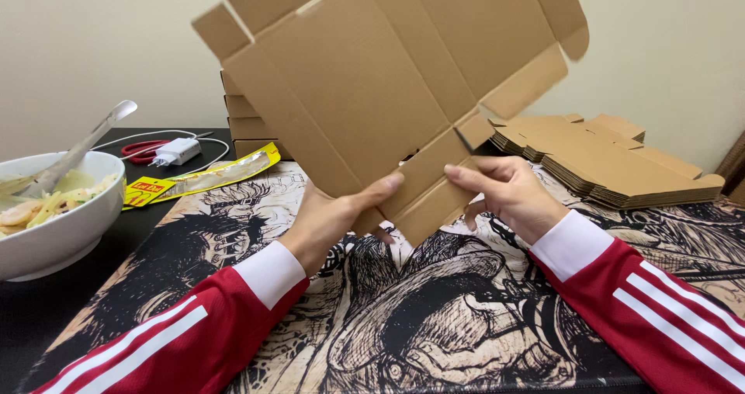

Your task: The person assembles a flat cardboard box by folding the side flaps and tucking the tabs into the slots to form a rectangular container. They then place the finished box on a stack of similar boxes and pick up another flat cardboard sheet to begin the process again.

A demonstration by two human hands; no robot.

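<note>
I hold a flat die-cut cardboard box blank [380, 76] up off the mat, tilted, its flaps spread toward 12 o'clock. My left hand [334, 215] is clamped on its lower edge — thumb across the front, fingers behind. My right hand [504, 192] pinches the lower flap at about 3 o'clock of the left one. A stack of flat blanks [613, 161] lies at 2 o'clock on the printed mat [434, 324]; a white bowl [54, 223] with a spoon [77, 149] sits at 9 o'clock.
</note>
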